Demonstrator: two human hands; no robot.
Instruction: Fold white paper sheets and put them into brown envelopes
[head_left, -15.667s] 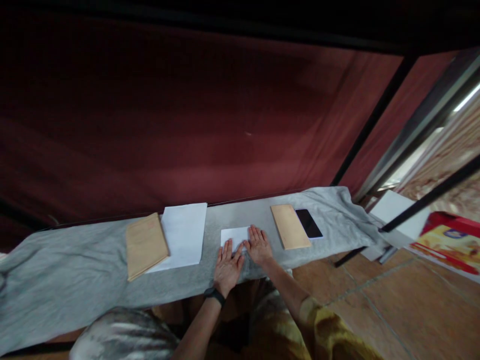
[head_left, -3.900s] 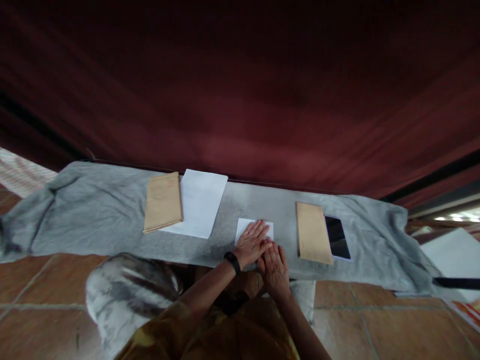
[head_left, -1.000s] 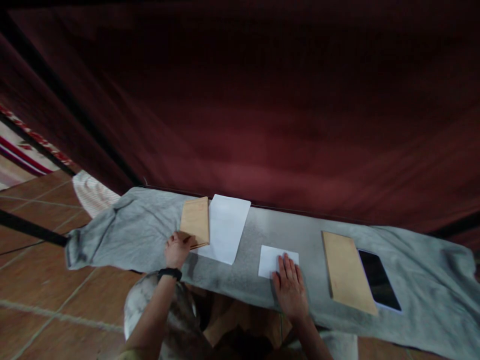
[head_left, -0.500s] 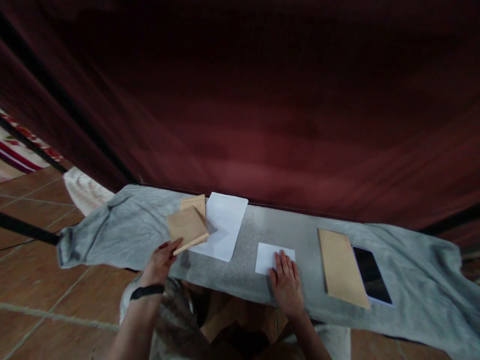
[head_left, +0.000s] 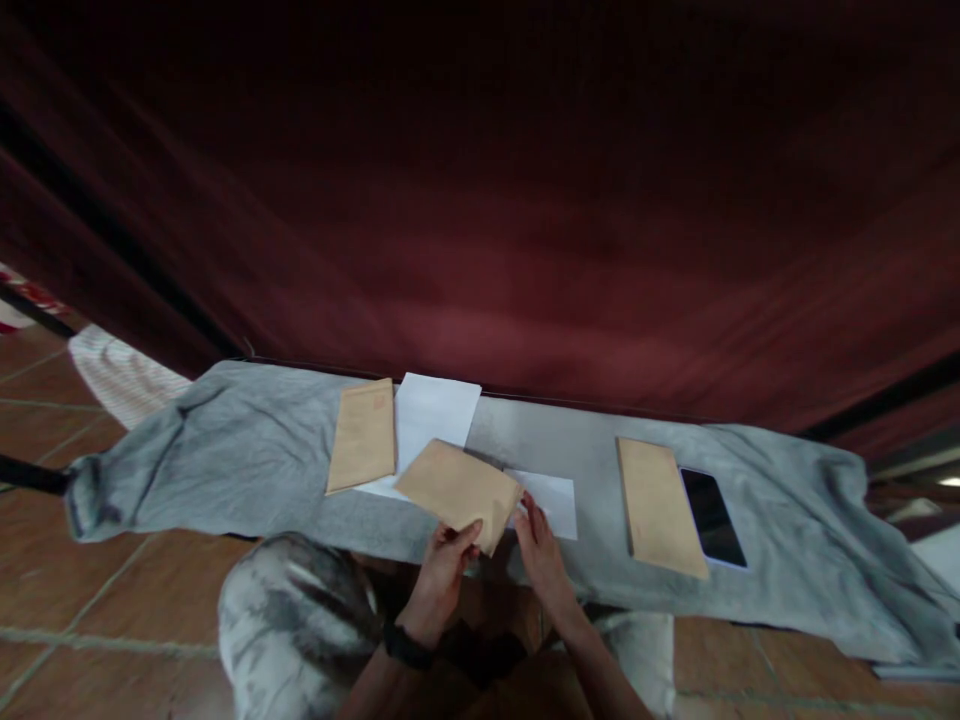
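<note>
My left hand [head_left: 444, 565] pinches a brown paper envelope [head_left: 457, 485] by its near edge, the thumb lying on top. The envelope is raised and tilted above the bench. My right hand [head_left: 541, 548] is at the envelope's right end, its fingers closed at that edge; the exact grip is partly hidden. Beneath and to the right of it lies a small white sheet of paper [head_left: 559, 500], partly covered. Larger white sheets [head_left: 435, 410] lie behind the held envelope. Another brown envelope [head_left: 364, 430] rests flat to their left, overlapping them slightly.
A grey cloth [head_left: 255, 460] covers the long, low bench. Toward its right side lie a brown envelope [head_left: 660, 510] and a dark-screened phone [head_left: 712, 515]. A dark red curtain [head_left: 480, 250] hangs behind the bench. Tiled floor [head_left: 90, 580] shows at the left.
My left hand has brought the envelope rightward, from the left envelope to in front of me. My right hand has lifted off the small white sheet and come to the envelope's edge.
</note>
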